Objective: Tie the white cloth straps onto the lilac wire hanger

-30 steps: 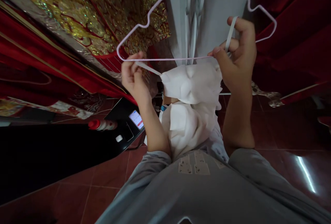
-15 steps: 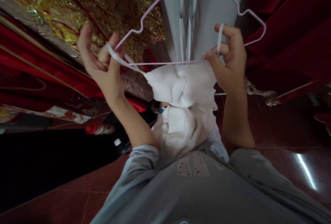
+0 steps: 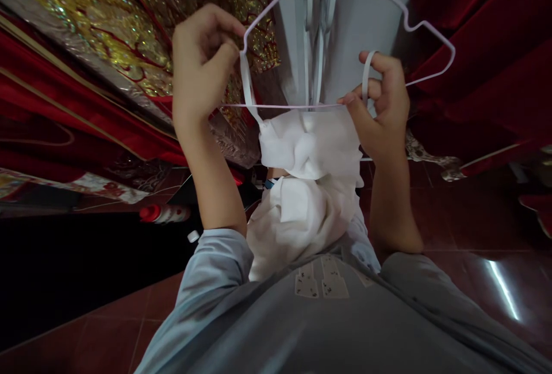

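A pale pink clothes hanger [image 3: 280, 106] hangs in front of me. Beneath its lower bar is a white garment [image 3: 310, 138], crumpled and draped downward, with a white strap [image 3: 246, 77] rising from its left corner to the notch in the hanger's left shoulder. My left hand [image 3: 204, 63] is closed at that notch, thumb and fingertips pinched by the strap's upper end. On the other side, my right hand [image 3: 382, 100] pinches the lower bar near the garment's right edge. A second strap [image 3: 366, 77] loops over its index finger.
Gold-sequined, red-edged costumes [image 3: 116, 11] hang at the left and dark red cloth [image 3: 483, 69] at the right. A black table [image 3: 64, 270] at lower left holds a red-capped bottle [image 3: 166, 213] and a small white case [image 3: 193, 236]. The floor is red tile [image 3: 470, 218].
My left hand first opened out to the left with the strap stretched round its fingers, then moved right and brought the strap onto the hanger's left notch. My right hand keeps its grip.
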The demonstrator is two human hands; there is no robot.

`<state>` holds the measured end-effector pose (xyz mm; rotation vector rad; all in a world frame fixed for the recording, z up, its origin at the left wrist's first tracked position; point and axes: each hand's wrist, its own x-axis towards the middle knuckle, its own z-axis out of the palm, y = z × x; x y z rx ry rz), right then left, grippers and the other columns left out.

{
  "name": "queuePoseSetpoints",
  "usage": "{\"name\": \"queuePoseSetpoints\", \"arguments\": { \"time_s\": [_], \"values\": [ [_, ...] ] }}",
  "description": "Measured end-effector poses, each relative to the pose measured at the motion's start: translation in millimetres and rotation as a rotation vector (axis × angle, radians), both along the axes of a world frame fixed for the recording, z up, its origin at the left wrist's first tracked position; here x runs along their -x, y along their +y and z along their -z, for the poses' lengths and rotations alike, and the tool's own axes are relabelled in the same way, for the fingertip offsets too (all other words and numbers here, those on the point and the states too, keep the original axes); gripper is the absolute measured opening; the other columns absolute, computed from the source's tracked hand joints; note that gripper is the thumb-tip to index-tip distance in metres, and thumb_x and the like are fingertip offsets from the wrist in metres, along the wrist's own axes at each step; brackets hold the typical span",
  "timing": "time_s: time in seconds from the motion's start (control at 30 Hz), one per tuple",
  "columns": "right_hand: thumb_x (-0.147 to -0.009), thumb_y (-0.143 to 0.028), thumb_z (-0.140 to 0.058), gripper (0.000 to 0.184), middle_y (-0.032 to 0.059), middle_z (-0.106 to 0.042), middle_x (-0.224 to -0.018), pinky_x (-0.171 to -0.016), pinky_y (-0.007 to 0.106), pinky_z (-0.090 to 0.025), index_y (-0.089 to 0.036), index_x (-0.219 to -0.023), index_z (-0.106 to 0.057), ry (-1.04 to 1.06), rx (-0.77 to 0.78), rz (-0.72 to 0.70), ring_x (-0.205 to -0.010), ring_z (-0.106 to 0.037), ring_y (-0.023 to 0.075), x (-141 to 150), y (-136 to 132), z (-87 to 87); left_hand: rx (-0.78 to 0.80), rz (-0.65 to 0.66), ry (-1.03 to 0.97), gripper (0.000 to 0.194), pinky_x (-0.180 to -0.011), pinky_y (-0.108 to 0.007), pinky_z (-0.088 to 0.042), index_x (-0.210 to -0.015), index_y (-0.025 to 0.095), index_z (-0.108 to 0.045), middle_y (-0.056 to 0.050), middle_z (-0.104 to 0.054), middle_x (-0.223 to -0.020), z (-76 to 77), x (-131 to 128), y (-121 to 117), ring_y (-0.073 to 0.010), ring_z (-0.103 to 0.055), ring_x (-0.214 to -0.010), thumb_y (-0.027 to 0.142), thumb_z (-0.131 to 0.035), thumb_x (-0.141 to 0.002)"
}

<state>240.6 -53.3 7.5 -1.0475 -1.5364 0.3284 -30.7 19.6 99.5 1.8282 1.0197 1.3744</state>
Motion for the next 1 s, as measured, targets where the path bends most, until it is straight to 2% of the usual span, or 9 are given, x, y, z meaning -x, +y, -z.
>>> {"name": "queuePoseSetpoints", "arguments": {
  "time_s": [0.1,0.2,0.37,0.47,0.53,0.6,0.7,0.83,1.0],
  "values": [
    [-0.086,-0.055,-0.053,0.053,-0.003,-0.034,-0.07,-0.079,0.037,-0.047,-0.031,-0.132,-0.043,-0.007,-0.08,0.036,-0.074,-0.056,0.0186,1.8,3.2,3.5,-0.026,-0.028,-0.042,0.031,-0.096,-0.043,-0.053,-0.094,0.01,-0.071,-0.002,-0.063,-0.079,10.6,3.4,1.4,-0.0206,-0.065,-0.078,-0.018,-0.058,-0.094],
    [-0.087,-0.055,-0.053,0.052,-0.0031,-0.035,-0.068,-0.077,0.036,-0.047,-0.034,-0.133,-0.042,-0.028,-0.083,0.036,-0.075,-0.059,0.0195,3.9,2.7,2.7,0.036,-0.119,-0.253,0.02,-0.095,-0.038,-0.052,-0.091,0.012,-0.07,-0.002,-0.062,-0.077,32.1,9.2,-2.5,-0.0186,-0.062,-0.075,-0.007,-0.065,-0.097],
    [-0.09,-0.049,-0.053,0.048,-0.0016,-0.044,-0.072,-0.078,0.038,-0.049,-0.035,-0.134,-0.043,-0.032,-0.037,0.048,-0.078,-0.06,0.0209,9.7,-6.1,-4.5,0.07,-0.153,-0.702,0.026,-0.075,-0.029,-0.051,-0.099,0.018,-0.062,0.001,-0.06,-0.075,78.7,-2.4,-16.9,-0.0152,-0.061,-0.072,-0.002,-0.048,-0.107],
    [-0.09,-0.045,-0.055,0.047,-0.0012,-0.048,-0.073,-0.078,0.039,-0.051,-0.037,-0.135,-0.043,-0.025,-0.031,0.05,-0.082,-0.062,0.0223,12.5,-11.3,-7.5,0.093,-0.095,-0.763,0.02,-0.072,-0.031,-0.05,-0.098,0.018,-0.058,-0.001,-0.065,-0.081,96.3,-21.7,-29.7,-0.0171,-0.064,-0.075,0.011,-0.045,-0.111],
    [-0.09,-0.042,-0.057,0.046,-0.0001,-0.055,-0.082,-0.081,0.041,-0.052,-0.039,-0.134,-0.045,-0.015,-0.059,0.051,-0.084,-0.064,0.0224,12.8,-13.2,-8.9,0.07,-0.097,-0.721,0.018,-0.076,-0.034,-0.05,-0.095,0.019,-0.056,-0.003,-0.067,-0.084,100.0,-33.4,-37.3,-0.0192,-0.066,-0.078,0.019,-0.049,-0.112],
    [-0.09,-0.038,-0.058,0.046,0.0001,-0.062,-0.109,-0.089,0.042,-0.053,-0.04,-0.134,-0.046,-0.011,-0.099,0.031,-0.085,-0.066,0.0194,11.8,-13.0,-10.2,0.02,-0.097,-0.695,0.02,-0.075,-0.035,-0.05,-0.093,0.021,-0.054,-0.003,-0.069,-0.083,99.7,-40.7,-41.6,-0.0203,-0.067,-0.077,0.022,-0.048,-0.111],
    [-0.089,-0.032,-0.059,0.048,-0.0012,-0.051,-0.143,-0.095,0.041,-0.054,-0.037,-0.135,-0.047,0.02,-0.177,-0.02,-0.085,-0.068,0.0138,6.3,-8.8,-13.1,-0.022,-0.119,-0.671,0.021,-0.069,-0.035,-0.049,-0.091,0.023,-0.055,-0.003,-0.069,-0.08,98.0,-41.8,-39.8,-0.0209,-0.066,-0.069,0.024,-0.046,-0.11],
    [-0.089,-0.016,-0.047,0.043,0.0028,-0.069,-0.118,-0.077,0.034,-0.058,-0.028,-0.126,-0.064,0.18,-0.326,0.028,-0.091,-0.07,0.0179,-17.8,-0.7,-19.7,0.002,-0.165,-0.607,0.024,-0.068,-0.037,-0.046,-0.092,0.025,-0.054,-0.003,-0.069,-0.079,100.3,-33.5,-29.1,-0.0239,-0.067,-0.073,0.042,-0.053,-0.109],
    [-0.083,-0.01,-0.064,0.03,0.0,-0.072,-0.095,-0.09,0.035,-0.055,-0.027,-0.105,-0.077,0.16,-0.539,0.25,-0.092,-0.068,0.018,-80.2,11.0,-20.8,-0.012,-0.131,-0.64,0.023,-0.064,-0.035,-0.046,-0.092,0.024,-0.055,-0.003,-0.069,-0.078,102.0,-29.8,-24.2,-0.0219,-0.064,-0.068,0.041,-0.055,-0.108]
  ]
}}
